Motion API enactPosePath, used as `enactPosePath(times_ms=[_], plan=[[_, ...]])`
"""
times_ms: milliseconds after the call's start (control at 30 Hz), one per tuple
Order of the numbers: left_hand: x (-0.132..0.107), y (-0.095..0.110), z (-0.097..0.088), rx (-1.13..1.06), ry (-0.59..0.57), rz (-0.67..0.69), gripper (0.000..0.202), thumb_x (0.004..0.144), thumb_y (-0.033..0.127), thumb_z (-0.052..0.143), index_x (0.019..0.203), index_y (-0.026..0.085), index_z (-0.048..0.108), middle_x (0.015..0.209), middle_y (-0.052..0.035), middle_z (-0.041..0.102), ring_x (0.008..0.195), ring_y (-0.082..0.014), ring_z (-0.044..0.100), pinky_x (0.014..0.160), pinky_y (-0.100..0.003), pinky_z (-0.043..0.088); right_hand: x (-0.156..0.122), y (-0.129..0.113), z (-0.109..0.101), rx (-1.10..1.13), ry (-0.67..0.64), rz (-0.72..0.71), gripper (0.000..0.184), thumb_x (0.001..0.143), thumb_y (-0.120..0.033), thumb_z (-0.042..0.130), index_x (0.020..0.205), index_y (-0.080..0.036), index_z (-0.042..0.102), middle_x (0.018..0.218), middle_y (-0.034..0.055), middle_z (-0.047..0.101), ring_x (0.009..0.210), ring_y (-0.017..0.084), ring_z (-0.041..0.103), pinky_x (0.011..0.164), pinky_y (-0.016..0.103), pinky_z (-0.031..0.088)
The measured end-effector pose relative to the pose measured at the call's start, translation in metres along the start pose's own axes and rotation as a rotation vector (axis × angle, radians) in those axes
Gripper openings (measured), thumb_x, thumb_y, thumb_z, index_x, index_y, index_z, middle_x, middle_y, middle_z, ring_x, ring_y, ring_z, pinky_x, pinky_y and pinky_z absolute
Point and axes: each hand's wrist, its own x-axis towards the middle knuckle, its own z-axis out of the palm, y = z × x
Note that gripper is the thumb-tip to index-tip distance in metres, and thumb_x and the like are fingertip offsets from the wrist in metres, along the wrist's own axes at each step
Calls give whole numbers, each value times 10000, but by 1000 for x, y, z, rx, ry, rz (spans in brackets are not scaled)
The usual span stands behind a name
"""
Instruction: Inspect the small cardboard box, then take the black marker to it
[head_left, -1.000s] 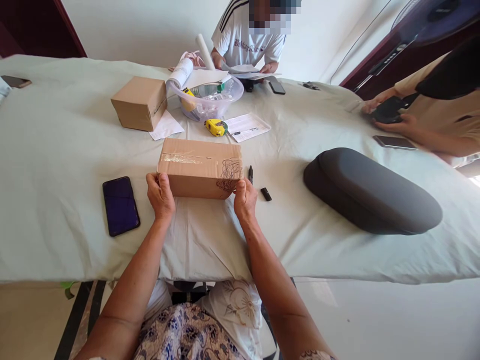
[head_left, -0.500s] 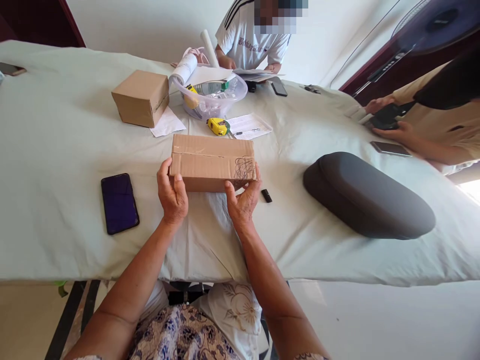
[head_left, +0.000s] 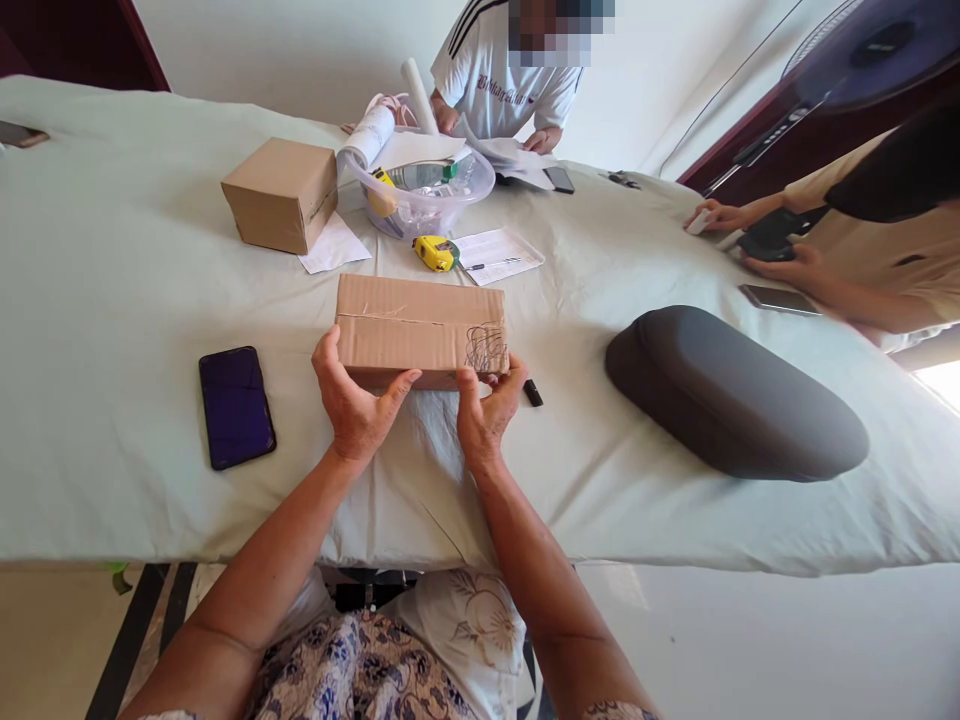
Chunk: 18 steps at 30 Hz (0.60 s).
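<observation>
Between my hands is a brown cardboard box [head_left: 412, 325], taped along its top, with dark scribbles on its right end. My left hand [head_left: 356, 405] grips the near left corner, its thumb stretched along the front face. My right hand [head_left: 487, 405] holds the near right corner, thumb against the front and fingers round the right end. The fingertips behind the box are hidden. A small black object [head_left: 533, 392] lies just right of my right hand. Beyond the box are a yellow tape measure [head_left: 435, 253] and a paper with a pen [head_left: 499, 255].
A phone [head_left: 238, 408] lies at left, a second cardboard box [head_left: 281, 195] behind it. A clear plastic basin [head_left: 420, 205] holds rolls and bottles. A large dark grey padded case [head_left: 735, 390] lies at right. One person handles papers across the table; another at right holds a dark device.
My left thumb has slid rightward along the box's front, and the box has shifted slightly left and nearer. The person across has moved the papers; the person at right now reaches out a small white object.
</observation>
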Motion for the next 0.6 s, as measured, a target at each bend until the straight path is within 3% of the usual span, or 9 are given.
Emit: enactPosePath(times_ms=[133,300,500,600], plan=[[6,-4,-4,-72,-4,-33,819,869,666,607,1470,185,328,1469,-196,460,1412,-320,452,1210,-492,325,5,-1,-4,66,-2,12,418,952,-596,421,1085,-222,552,1007,66,624,868,188,620,772,342,533],[15,-15,-6,-137,9,-98,675,971,617,448,1485,193,333,1498,-184,457,1432,-265,453,1196,-418,370,9,5,-1,149,-64,28,385,938,-552,472,1072,-222,618,1008,68,657,910,198,624,777,341,536],[22,-27,-7,-107,18,-82,671,1000,601,377,1521,183,316,1558,-189,413,1486,-243,399,1229,-396,329,18,28,1,95,-378,92,408,843,-391,582,1216,-226,603,1106,86,688,880,194,654,735,347,556],[22,-29,-9,-111,6,-74,672,1003,587,384,1535,183,316,1568,-182,416,1492,-242,393,1234,-400,321,20,35,-3,-156,-515,79,300,801,-280,563,1080,-212,651,976,67,707,833,207,640,769,379,540]])
